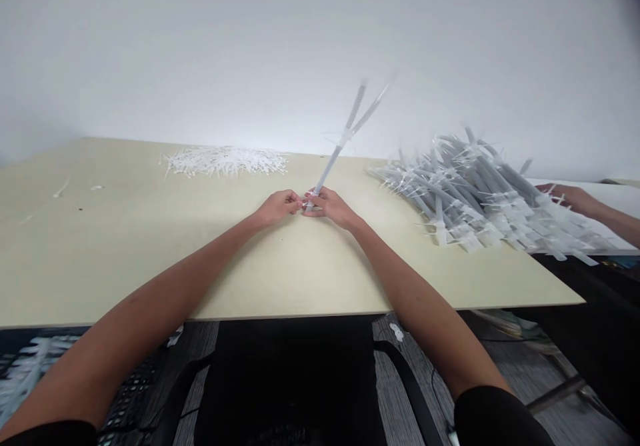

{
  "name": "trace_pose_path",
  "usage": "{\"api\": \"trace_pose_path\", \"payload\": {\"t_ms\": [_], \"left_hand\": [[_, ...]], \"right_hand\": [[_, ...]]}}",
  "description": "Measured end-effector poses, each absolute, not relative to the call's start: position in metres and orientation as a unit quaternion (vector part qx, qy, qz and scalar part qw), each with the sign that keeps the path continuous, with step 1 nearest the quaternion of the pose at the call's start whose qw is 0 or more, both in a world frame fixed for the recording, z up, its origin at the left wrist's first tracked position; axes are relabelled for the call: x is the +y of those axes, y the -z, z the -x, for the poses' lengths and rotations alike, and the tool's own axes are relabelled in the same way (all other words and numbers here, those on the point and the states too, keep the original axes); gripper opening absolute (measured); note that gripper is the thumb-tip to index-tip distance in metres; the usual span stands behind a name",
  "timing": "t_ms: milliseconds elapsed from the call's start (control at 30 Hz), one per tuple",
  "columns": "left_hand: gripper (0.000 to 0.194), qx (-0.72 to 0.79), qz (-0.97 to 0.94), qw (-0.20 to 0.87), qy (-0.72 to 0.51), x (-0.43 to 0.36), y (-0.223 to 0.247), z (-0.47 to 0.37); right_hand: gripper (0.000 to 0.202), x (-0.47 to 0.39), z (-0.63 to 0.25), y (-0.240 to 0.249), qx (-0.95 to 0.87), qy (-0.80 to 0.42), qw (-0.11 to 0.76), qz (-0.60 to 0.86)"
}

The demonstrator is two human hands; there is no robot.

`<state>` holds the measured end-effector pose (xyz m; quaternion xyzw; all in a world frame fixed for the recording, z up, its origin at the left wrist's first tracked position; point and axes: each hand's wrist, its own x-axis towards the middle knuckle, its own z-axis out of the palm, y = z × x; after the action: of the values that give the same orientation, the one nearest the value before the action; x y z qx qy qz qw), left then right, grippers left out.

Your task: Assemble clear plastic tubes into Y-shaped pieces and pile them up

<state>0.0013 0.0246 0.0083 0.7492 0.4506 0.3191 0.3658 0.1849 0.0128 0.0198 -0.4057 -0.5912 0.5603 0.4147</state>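
A translucent grey plastic strip bundle stands tilted up to the right in front of me, splitting into two arms at its blurred top. White cable ties seem to circle it near the fork and low down. Its lower end is wrapped by the fingers of my right hand. Close against it on the left, my left hand pinches at the bundle's lower end; whatever sits between those fingertips is too small to make out. Behind my left hand lies a heap of thin white cable ties.
A large pile of similar grey bundles covers the table's right side, some ends overhanging its edge. Another person's hand touches the pile's far right. A few loose white ties lie on the pale tabletop. A wall rises behind.
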Motion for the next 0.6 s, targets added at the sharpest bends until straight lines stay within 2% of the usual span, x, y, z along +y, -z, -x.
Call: {"api": "trace_pose_path", "payload": {"t_ms": [233,433,600], "left_hand": [[0.025,0.471,-0.744,0.350,-0.320,0.0241,-0.0095,-0.0020],[0.029,0.455,-0.746,0.370,-0.314,0.0253,-0.0126,0.0013],[0.023,0.443,-0.755,0.373,-0.309,0.0246,-0.0159,0.0038]], "right_hand": [[0.020,0.0173,-0.1870,-0.0150,-0.604,-0.565,0.406,0.388],[0.045,0.0189,-0.1844,-0.0126,-0.631,-0.538,0.390,0.401],[0.040,0.0197,-0.1836,-0.0117,-0.640,-0.533,0.383,0.399]]}}
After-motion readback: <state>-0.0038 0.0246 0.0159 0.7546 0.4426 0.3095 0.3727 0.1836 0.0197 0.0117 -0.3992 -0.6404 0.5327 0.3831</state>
